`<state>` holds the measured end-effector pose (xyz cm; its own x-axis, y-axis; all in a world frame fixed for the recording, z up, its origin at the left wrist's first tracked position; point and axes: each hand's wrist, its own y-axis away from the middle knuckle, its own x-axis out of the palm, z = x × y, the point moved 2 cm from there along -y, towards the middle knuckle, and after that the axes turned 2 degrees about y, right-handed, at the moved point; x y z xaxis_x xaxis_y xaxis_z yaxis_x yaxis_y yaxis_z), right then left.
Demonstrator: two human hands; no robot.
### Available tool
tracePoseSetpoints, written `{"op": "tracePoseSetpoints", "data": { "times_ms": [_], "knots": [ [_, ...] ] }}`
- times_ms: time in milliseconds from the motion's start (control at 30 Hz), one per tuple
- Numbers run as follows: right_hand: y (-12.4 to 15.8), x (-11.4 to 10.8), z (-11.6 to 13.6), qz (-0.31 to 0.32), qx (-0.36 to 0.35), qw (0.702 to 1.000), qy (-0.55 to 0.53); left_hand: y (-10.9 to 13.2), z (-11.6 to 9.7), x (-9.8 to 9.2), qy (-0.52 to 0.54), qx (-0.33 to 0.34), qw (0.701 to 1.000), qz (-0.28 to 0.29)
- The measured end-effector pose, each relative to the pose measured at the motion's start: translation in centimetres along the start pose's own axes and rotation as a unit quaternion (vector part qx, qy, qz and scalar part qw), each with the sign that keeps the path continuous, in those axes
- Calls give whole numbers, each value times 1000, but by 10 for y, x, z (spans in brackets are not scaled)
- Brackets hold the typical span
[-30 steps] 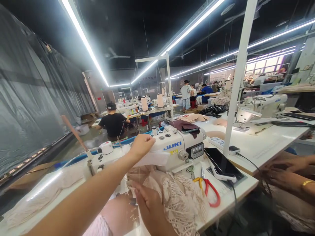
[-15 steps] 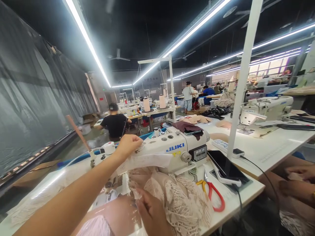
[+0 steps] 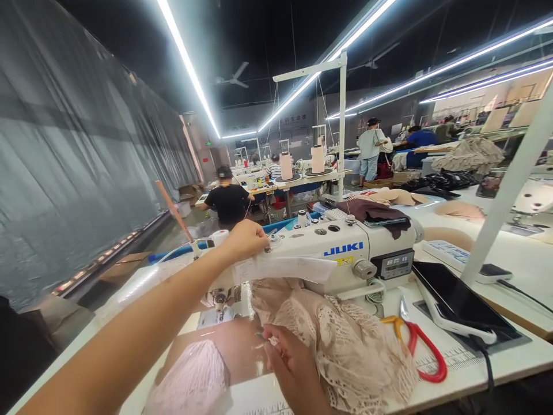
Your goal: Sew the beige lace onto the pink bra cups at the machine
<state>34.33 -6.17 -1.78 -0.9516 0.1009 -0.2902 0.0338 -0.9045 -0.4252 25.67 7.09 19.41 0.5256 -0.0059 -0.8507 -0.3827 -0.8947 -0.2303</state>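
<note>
My left hand (image 3: 247,238) is above the head of a white JUKI sewing machine (image 3: 302,245), beside a small metal fitting on its top. Its fingers are closed in a pinch; what they hold, if anything, is too small to make out. Low in front of the machine, my right hand (image 3: 294,360) has thumb and finger pressed together on a small thing I cannot name. Beige lace fabric (image 3: 341,346) lies bunched against that hand, under the machine arm. A pale pink fringed piece (image 3: 194,374) rests on the left. White paper (image 3: 289,268) is attached along the machine front.
Red-and-yellow-handled scissors (image 3: 425,351) lie right of the lace. Beyond them is a black phone (image 3: 462,300) with a white device under it. A white pole (image 3: 505,190) rises at the right. Dark brown cloth (image 3: 375,210) drapes over the machine. Ahead sits a person in black (image 3: 227,199).
The view has turned left, so the machine and table appear further right. My left hand stays above the machine head. My right hand's thumb and finger now show more clearly, pinched together.
</note>
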Motion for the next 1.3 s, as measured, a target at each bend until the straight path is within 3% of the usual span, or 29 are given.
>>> {"op": "tracePoseSetpoints", "data": {
  "times_ms": [233,433,600,767,933,1100,1300],
  "knots": [
    [1,0,1,-4,32,999,-5,-14,-17,-9,-118,34,992,-16],
    [4,-4,0,-60,10,998,-17,-28,-31,5,-154,71,985,18],
    [5,-10,2,-96,-19,995,-21,-3,-34,9,-172,130,976,31],
    [6,-10,2,-101,-44,993,-29,15,-21,-5,-207,89,974,-14],
    [7,-9,-2,-126,-28,990,-49,-9,-20,-7,-262,89,961,-5],
    [6,-11,-4,-138,1,988,-69,-36,-33,5,-270,100,958,14],
    [5,-13,2,-161,1,984,-76,-6,-37,9,-275,134,951,37]
  ]
}}
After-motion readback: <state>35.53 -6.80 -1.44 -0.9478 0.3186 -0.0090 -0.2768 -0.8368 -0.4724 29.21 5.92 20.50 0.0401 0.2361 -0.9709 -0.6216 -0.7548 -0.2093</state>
